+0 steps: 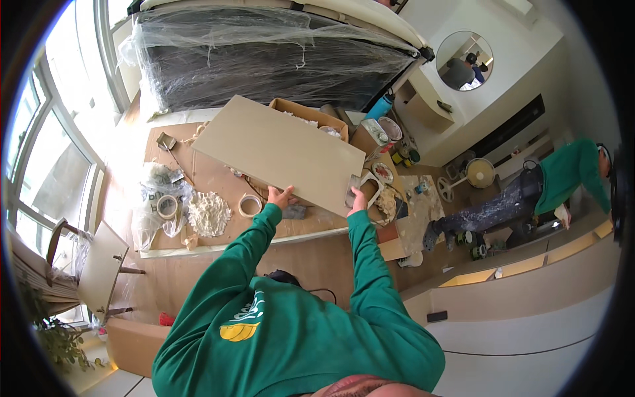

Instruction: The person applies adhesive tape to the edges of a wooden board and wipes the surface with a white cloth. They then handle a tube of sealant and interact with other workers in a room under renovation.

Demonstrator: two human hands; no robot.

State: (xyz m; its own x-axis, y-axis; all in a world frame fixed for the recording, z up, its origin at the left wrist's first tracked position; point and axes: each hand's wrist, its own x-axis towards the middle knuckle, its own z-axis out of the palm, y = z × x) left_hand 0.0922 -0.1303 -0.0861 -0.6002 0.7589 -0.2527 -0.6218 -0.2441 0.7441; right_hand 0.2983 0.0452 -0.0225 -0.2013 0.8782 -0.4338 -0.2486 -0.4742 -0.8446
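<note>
A smooth, matt beige tile [281,152] above cardboard sheeting [218,182] and crinkled glossy plastic wrap [264,53].

Cardboard-covered table [218,175] bears tape rolls [250,206], box [307,116].

The large flat beige rectangular tile [278,152] spans the middle of the cardboard-covered worktable [218,178], tilted, blocking any straight reach toward twelve o'clock. Both hands sit on its near edge, the left hand [283,196] and the right hand [358,198], with open tabletop between them and the table's near rim. At nine o'clock of the left hand stand a roll of beige masking tape [250,205], a heap of pale fibrous filler [208,213] and a crumpled clear plastic bag [159,198]; bare cardboard lies between them. At two o'clock, an open cardboard box [307,116] and small tubs crowd the corner. Bare wooden floor lies at six o'clock.
</note>
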